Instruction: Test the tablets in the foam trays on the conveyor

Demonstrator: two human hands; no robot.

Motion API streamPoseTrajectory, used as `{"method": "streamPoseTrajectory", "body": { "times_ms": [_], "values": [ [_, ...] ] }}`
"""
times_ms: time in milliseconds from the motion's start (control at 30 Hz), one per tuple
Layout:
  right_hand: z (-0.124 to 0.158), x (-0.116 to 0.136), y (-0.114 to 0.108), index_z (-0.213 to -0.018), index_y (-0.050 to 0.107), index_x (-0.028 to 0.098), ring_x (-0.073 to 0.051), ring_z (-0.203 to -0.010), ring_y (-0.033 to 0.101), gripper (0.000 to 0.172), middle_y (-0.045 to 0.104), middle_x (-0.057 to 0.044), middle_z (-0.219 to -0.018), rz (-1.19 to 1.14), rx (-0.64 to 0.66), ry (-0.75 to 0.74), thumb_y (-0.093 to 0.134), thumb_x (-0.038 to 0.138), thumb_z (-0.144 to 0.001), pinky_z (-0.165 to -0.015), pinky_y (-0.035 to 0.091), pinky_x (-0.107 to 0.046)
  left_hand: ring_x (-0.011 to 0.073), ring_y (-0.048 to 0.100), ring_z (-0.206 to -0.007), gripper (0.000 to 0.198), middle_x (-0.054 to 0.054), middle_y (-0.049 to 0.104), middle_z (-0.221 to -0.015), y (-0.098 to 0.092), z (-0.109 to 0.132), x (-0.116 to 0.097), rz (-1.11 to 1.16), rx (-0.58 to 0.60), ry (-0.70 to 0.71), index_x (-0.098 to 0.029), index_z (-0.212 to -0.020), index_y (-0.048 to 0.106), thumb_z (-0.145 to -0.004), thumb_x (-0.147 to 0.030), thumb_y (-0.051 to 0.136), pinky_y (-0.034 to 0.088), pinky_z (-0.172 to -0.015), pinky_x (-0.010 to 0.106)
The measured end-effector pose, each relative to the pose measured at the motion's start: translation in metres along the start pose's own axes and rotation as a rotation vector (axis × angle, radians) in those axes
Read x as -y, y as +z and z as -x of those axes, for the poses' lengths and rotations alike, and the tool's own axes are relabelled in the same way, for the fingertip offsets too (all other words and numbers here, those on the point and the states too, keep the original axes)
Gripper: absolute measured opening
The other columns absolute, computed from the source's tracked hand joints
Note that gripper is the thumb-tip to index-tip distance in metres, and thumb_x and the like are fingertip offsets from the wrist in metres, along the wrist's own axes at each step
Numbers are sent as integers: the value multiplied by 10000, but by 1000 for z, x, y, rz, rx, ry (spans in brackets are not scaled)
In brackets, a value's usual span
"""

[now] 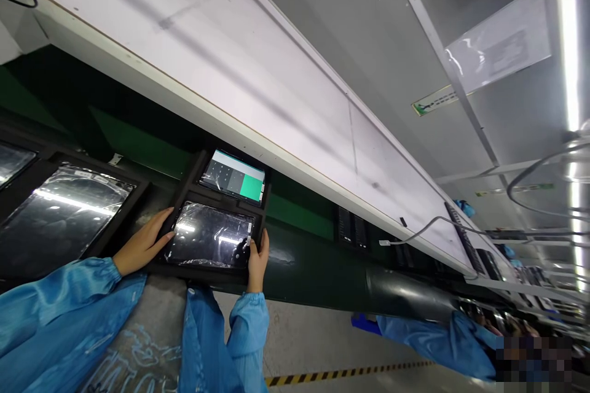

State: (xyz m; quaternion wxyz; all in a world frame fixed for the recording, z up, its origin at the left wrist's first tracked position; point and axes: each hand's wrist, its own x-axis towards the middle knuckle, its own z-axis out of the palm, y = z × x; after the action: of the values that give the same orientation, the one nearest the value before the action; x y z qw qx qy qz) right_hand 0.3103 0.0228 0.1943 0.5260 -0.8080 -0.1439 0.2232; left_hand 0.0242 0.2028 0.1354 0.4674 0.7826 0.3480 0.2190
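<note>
A black tray [259,221] rests on the dark green work surface in front of me, with two tablets in its compartments. The nearer tablet [209,236] has a dark, reflective screen under what looks like clear film. The farther tablet [233,178] is lit and shows a calculator keypad with a green block. My left hand [147,242] grips the tray's left edge, its thumb close to the nearer tablet. On the opposite side, my right hand [258,261] grips the tray's right edge, thumb at the tablet's right border and fingers along the outside.
More film-covered tablets [69,212] lie in black trays at left. A long white shelf [258,98] overhangs the green surface [304,264]. A grey cable [424,230] with a white plug hangs over the shelf's edge. Another person's blue sleeve [437,344] shows farther right.
</note>
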Motion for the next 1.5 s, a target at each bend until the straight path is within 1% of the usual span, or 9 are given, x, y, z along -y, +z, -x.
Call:
{"method": "streamPoseTrajectory", "body": {
  "times_ms": [167,533,667,833,967,1067,1233,1433,1500],
  "values": [
    [0,6,5,-1508,429,175,-290,-1493,361,741,407,-115,-1601,41,-22,-46,607,437,-837,-1233,275,-454,302,361,-1470,628,91,351,-1595,2,-2,1,0,-16,20,-270,-1564,242,-1014,-533,392,328,-1231,534],
    [-1,9,3,-1514,424,210,-277,-1481,381,722,423,-84,-1595,72,4,-30,593,441,-851,-1222,304,-464,309,381,-1456,617,96,373,-1579,2,-2,0,1,-34,24,-282,-1560,253,-1012,-522,405,359,-1210,534],
    [-2,8,3,-1509,432,184,-298,-1490,366,747,415,-105,-1598,86,7,-25,604,468,-839,-1224,295,-474,314,367,-1464,617,88,366,-1586,1,-1,0,-9,-30,17,-288,-1560,257,-1011,-527,406,357,-1213,519],
    [1,12,4,-1549,356,173,-295,-1504,342,787,374,-116,-1620,102,26,-54,596,474,-863,-1230,278,-474,310,374,-1460,625,85,357,-1590,-1,-1,-3,-24,-14,16,-288,-1566,242,-1013,-529,406,353,-1217,510],
    [7,12,-1,-1606,225,202,-289,-1549,242,899,246,-92,-1677,152,119,-96,646,476,-861,-1253,215,-481,310,386,-1453,633,89,365,-1584,-3,-2,-6,-34,-8,23,-280,-1567,237,-1012,-531,408,349,-1219,511],
    [11,9,-4,-1626,148,230,-273,-1573,161,888,162,-64,-1701,180,158,-91,600,484,-905,-1263,175,-493,318,387,-1452,641,92,368,-1584,-3,-2,-6,-40,-10,25,-278,-1568,234,-1008,-537,410,361,-1210,515],
    [17,5,-1,-1625,168,213,-293,-1571,162,835,171,-82,-1698,259,61,-111,541,509,-938,-1260,166,-521,314,401,-1444,640,93,379,-1580,-2,-2,-6,-50,-21,30,-270,-1567,240,-1007,-531,406,374,-1204,505],
    [30,7,-16,-1629,146,247,-305,-1586,3,885,91,-37,-1711,340,172,-205,611,383,-889,-1257,90,-591,311,421,-1431,642,81,383,-1581,-3,-3,-7,-58,-30,37,-279,-1571,239,-1004,-527,410,386,-1197,491],
    [35,9,-14,-1623,193,230,-332,-1581,-51,883,93,-51,-1710,413,173,-249,625,317,-858,-1244,60,-631,310,422,-1430,636,80,384,-1579,-3,-2,-6,-53,-31,36,-281,-1568,245,-1005,-526,408,382,-1199,493]
  ]
}}
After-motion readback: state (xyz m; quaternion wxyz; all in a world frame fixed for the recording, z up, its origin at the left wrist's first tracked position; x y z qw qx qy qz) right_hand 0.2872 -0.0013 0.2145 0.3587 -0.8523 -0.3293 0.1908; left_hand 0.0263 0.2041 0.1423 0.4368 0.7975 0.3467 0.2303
